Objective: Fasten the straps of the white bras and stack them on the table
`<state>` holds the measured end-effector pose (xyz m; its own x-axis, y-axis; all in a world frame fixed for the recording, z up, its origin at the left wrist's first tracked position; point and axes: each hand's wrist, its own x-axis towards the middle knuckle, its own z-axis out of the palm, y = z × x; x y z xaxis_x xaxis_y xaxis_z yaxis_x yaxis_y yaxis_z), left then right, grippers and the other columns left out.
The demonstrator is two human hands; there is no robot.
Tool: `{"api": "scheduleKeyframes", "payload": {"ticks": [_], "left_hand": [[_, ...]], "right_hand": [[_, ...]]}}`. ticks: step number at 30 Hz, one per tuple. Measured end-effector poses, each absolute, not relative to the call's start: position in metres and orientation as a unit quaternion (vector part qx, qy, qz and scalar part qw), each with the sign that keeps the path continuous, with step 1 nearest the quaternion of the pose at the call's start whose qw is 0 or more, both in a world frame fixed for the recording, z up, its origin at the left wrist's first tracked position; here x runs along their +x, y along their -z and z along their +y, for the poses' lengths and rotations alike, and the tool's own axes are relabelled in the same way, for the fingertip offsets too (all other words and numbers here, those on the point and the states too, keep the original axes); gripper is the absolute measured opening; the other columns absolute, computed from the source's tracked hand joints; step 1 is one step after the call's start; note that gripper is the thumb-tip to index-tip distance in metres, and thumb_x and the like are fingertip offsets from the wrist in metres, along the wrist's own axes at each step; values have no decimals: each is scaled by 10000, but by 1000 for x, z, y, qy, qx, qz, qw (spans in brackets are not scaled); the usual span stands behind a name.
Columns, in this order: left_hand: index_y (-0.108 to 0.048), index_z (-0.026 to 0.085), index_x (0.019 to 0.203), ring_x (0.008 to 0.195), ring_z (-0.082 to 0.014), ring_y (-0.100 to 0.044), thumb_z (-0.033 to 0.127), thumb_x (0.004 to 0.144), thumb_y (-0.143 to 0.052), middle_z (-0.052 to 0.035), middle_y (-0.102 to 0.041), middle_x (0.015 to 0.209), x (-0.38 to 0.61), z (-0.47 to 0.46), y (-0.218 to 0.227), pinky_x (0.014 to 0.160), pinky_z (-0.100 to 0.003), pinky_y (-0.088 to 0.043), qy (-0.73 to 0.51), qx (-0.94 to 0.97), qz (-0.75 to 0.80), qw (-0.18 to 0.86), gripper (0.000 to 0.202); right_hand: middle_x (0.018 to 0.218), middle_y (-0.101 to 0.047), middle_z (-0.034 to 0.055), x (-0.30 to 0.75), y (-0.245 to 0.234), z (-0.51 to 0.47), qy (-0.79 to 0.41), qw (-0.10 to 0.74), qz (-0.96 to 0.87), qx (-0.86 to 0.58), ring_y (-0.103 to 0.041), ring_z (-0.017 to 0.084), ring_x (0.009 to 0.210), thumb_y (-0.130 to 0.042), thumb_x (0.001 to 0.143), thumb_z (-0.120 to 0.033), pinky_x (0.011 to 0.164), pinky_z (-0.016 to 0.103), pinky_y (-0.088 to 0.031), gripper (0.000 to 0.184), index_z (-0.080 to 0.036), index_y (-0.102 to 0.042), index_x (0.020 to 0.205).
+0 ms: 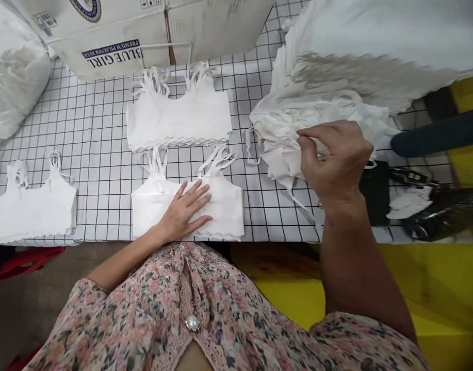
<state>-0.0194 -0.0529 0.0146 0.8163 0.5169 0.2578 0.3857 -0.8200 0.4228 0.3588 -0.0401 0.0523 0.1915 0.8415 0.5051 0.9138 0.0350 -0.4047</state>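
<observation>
My left hand (188, 208) lies flat, fingers spread, on a white strappy crop top (224, 201) at the table's near edge. Its thin straps point away from me. Over a loose heap of white tops and straps (282, 123) on the right, my right hand (332, 154) is closed in a pinch, thumb against forefinger. Whatever is between those fingertips is too small to make out against the white cloth. Just beyond the top under my left hand is a neat stack of similar white tops (178, 118). More white tops (35, 208) lie at the far left.
A beer carton (116, 51) stands at the back on the grid-patterned tablecloth (100, 118). Tall piles of white cloth (383, 41) rise at the back right. A white plastic bag (15, 77) is at the left. Keys (414, 176) and a black plastic bundle (445, 214) lie right of my forearm.
</observation>
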Motion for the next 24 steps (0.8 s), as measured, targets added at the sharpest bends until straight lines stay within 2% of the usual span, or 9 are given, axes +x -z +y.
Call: {"api": "scheduleKeyframes", "payload": {"ticks": [5,8,10,13,15,16,18,21,24], "left_hand": [[-506,146,1631,1731,-307,-328,395,1151,-564,-223,-547,1704,-44,-66,-4,1405,-661,-336,-188,938,253,146,544],[-520,125,1628,1734,-326,-314,440,1161,-524,-229,-494,1740,-40,-69,4,1406,-656,-341,-140,944,269,134,563],[-503,121,1650,1749,-325,-271,470,1161,-504,-229,-444,1770,-35,-69,7,1414,-651,-323,-110,943,282,138,600],[-482,129,1669,1762,-312,-228,520,1162,-475,-217,-411,1790,-38,-71,7,1426,-633,-298,-95,943,287,138,640],[-458,133,1683,1767,-304,-212,524,1163,-473,-213,-405,1796,-52,-74,4,1434,-625,-280,-107,941,294,130,651],[-432,141,1699,1769,-303,-205,516,1163,-478,-210,-399,1801,-63,-76,3,1435,-627,-274,-117,936,306,124,655],[-357,169,1741,1770,-312,-204,502,1161,-495,-208,-382,1812,-87,-79,0,1427,-647,-279,-138,920,350,109,682],[-290,192,1773,1756,-373,-253,543,1141,-533,-223,-375,1815,-117,-79,3,1384,-678,-344,-161,892,415,79,763],[-382,190,1731,1732,-395,-321,563,1121,-572,-223,-384,1810,-132,-72,5,1363,-653,-384,-196,876,435,72,739]], "right_hand": [[1142,-801,154,339,-40,-20,-26,281,-683,-674,-688,368,1166,-570,1013,-301,1154,646,-493,222,-241,-775,1073],[1203,-787,112,295,-26,12,-80,197,-728,-652,-585,381,1326,-662,947,-211,1284,831,-231,247,-227,-744,1179],[1133,-790,110,271,-22,31,-103,167,-732,-653,-569,364,1332,-610,942,-121,1293,853,-145,237,-191,-734,1131],[1139,-799,133,270,-29,43,-143,172,-707,-671,-606,362,1295,-574,912,-71,1276,773,-280,349,-169,-739,1203],[1208,-798,151,296,-40,39,-150,190,-686,-686,-630,358,1274,-619,875,-78,1228,647,-407,524,-170,-705,1383],[1205,-801,155,314,-46,34,-140,206,-678,-692,-653,341,1235,-645,859,-85,1189,566,-455,543,-175,-716,1389],[1119,-810,170,352,-56,21,-115,218,-641,-727,-697,324,1125,-694,818,-104,1112,487,-499,418,-163,-785,1221],[1006,-804,224,385,-66,-1,-76,232,-585,-773,-721,324,962,-658,824,-138,992,472,-542,190,-148,-776,973],[1099,-808,222,373,-62,-16,-45,249,-597,-761,-717,339,1059,-580,931,-224,1057,494,-531,194,-181,-764,969]]}}
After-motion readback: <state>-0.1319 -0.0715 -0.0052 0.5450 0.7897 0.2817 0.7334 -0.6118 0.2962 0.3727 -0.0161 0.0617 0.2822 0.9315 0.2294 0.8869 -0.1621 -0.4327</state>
